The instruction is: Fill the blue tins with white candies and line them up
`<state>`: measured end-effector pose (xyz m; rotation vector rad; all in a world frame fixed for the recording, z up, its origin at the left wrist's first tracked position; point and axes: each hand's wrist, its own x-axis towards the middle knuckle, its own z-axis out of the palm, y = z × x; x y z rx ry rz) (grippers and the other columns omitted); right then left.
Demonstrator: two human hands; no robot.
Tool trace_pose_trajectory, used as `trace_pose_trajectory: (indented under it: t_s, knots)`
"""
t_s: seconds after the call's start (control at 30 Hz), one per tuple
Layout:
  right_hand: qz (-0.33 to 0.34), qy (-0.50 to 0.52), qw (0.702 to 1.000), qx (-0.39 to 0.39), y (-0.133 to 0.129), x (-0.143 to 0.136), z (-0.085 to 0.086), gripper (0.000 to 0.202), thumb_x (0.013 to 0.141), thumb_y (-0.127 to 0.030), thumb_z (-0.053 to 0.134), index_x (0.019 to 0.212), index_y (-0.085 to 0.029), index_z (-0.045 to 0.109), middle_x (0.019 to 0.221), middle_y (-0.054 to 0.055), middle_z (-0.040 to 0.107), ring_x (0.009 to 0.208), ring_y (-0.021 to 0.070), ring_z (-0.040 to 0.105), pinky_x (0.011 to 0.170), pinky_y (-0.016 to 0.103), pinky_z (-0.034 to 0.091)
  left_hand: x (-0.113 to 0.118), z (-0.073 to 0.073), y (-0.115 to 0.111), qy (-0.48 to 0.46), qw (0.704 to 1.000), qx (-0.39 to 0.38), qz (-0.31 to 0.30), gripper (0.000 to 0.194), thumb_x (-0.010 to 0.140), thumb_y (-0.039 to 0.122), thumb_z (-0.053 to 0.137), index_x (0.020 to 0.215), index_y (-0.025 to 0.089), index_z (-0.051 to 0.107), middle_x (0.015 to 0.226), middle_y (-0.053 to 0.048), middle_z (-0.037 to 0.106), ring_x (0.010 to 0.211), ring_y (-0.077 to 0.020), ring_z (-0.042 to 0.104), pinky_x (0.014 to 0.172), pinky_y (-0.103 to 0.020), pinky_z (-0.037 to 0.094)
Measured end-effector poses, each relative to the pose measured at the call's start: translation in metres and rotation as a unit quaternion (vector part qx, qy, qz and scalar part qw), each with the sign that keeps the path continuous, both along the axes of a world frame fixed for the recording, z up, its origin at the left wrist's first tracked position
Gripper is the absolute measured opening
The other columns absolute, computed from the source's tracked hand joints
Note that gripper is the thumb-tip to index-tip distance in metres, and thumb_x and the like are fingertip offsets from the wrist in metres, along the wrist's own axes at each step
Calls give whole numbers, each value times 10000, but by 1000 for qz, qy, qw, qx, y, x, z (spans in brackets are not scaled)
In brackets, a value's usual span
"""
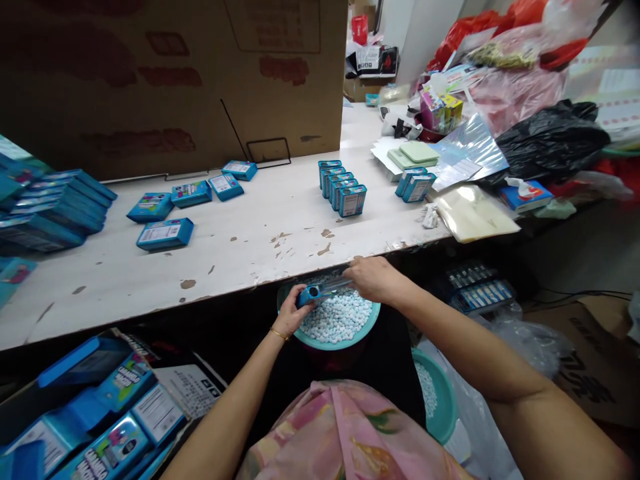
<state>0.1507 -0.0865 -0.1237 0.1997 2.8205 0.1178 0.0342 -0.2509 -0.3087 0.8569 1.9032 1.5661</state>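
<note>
My left hand point(289, 316) grips a small blue tin point(309, 295), its open end turned toward the right. Closed round the end of a clear plastic scoop-like piece point(334, 287) is my right hand point(371, 277). The clear piece reaches left to the tin's opening. Both hands are above a turquoise basin point(373, 325), which holds many small white and pale-blue candy-like pellets point(337, 320). The basin sits at my lap, just under the table's front edge. My right fingertips are partly hidden.
On the white table point(270, 233) are a row of blue tins point(345, 190), loose tins point(165, 233) and a stack point(55, 207). A large carton point(175, 80) stands behind. A box of tins point(115, 427) is at lower left; another basin point(443, 407) lies at lower right.
</note>
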Motion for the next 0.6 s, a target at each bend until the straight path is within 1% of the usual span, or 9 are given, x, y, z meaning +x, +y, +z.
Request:
trace_pose_trajectory:
  t_s: [0.07, 0.13, 0.2, 0.27, 0.37, 0.43, 0.5, 0.53, 0.6]
  knots:
    - [-35, 2, 999, -11, 18, 17, -7, 240, 791, -297, 427, 968, -236, 577, 972, 66, 601, 890, 195, 553, 697, 267, 402, -4, -4, -9, -45, 999, 19, 14, 448, 595, 303, 636, 995, 186, 472, 919, -13, 537, 880, -167, 499, 840, -301, 367]
    - [-82, -18, 996, -13, 36, 36, -27, 252, 794, -308, 429, 996, -254, 569, 963, 56, 603, 893, 194, 554, 689, 263, 400, -7, -9, -18, -111, 993, 41, 31, 468, 595, 312, 644, 1011, 189, 468, 955, -22, 546, 907, -176, 509, 857, -323, 373]
    - [-125, -55, 990, -15, 46, 52, -59, 240, 795, -298, 431, 971, -247, 586, 933, 60, 612, 874, 196, 562, 687, 266, 399, -6, -16, -22, -179, 981, 55, 51, 485, 601, 320, 646, 1028, 193, 455, 991, -31, 547, 930, -179, 516, 867, -339, 381]
    - [-151, -66, 986, -34, 43, 58, -99, 244, 793, -276, 433, 981, -243, 586, 944, 61, 612, 870, 191, 565, 694, 266, 400, 0, -23, -18, -238, 968, 57, 61, 500, 612, 327, 645, 1048, 201, 434, 1008, -37, 546, 934, -176, 524, 866, -345, 392]
    - [-187, -26, 978, -92, 24, 48, -154, 291, 810, -273, 412, 1068, -258, 545, 1020, 43, 597, 948, 175, 538, 752, 264, 396, 13, -32, -3, -301, 950, 64, 56, 499, 633, 341, 633, 1061, 207, 413, 1001, -43, 554, 918, -165, 537, 856, -342, 408]
    - [-218, 12, 966, -138, 12, 36, -179, 308, 808, -270, 419, 1096, -269, 529, 1077, 22, 581, 1009, 166, 510, 806, 264, 383, 21, -33, 9, -323, 943, 72, 46, 488, 642, 349, 625, 1057, 208, 411, 993, -45, 560, 903, -163, 545, 842, -340, 420]
    - [-246, 43, 951, -184, 8, 28, -192, 312, 794, -259, 448, 1093, -273, 533, 1105, 5, 572, 1027, 165, 502, 836, 266, 375, 26, -31, 15, -329, 940, 76, 34, 479, 642, 349, 625, 1049, 207, 414, 988, -48, 565, 899, -166, 547, 831, -342, 429]
    - [-255, 56, 942, -211, 8, 26, -195, 312, 785, -255, 463, 1087, -272, 539, 1106, -1, 574, 1025, 163, 505, 840, 263, 377, 26, -28, 15, -328, 941, 77, 30, 478, 642, 348, 624, 1048, 206, 415, 985, -48, 568, 901, -167, 547, 831, -342, 428]
    - [-260, 80, 925, -265, 14, 28, -195, 312, 771, -257, 492, 1078, -261, 547, 1098, -5, 582, 1012, 156, 514, 840, 254, 383, 23, -20, 10, -311, 946, 82, 27, 475, 647, 344, 617, 1053, 203, 415, 993, -47, 570, 920, -168, 540, 851, -343, 416]
